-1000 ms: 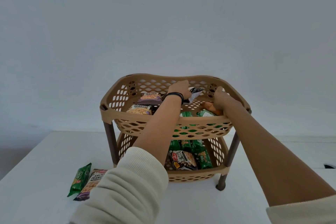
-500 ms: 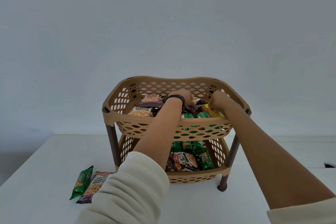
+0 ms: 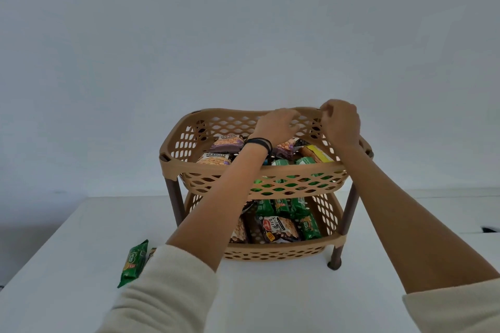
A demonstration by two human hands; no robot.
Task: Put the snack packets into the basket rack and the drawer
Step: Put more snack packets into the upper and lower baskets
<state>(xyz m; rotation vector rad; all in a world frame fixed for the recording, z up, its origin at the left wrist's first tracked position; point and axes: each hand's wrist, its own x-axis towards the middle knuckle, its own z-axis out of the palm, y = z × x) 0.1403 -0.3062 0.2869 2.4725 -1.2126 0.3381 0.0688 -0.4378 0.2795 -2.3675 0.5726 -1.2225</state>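
Nearest, at seven o'clock on the white tabletop (image 3: 270, 292), a green foil snack packet (image 3: 134, 262) lies flat, partly hidden by the cream knitted left sleeve (image 3: 167, 292); a second packet peeks out just beside it. Beyond, at the centre, stands the two-tier tan plastic lattice basket rack (image 3: 259, 171) on dark brown legs. Its lower basket (image 3: 276, 251) holds green packets and a brown salted-peanuts packet (image 3: 280, 228). The upper basket (image 3: 216, 127) holds purple peanut packets (image 3: 226, 142), green packets and a yellow-edged packet (image 3: 315, 153) at two o'clock. Farthest, the left hand (image 3: 276, 124), a black band (image 3: 258, 144) on its wrist, hangs over the upper basket with fingers curled down; whether they pinch anything cannot be told. The right hand (image 3: 341, 123) sits at the far rim, fingers bunched loosely together, seemingly gripping nothing.
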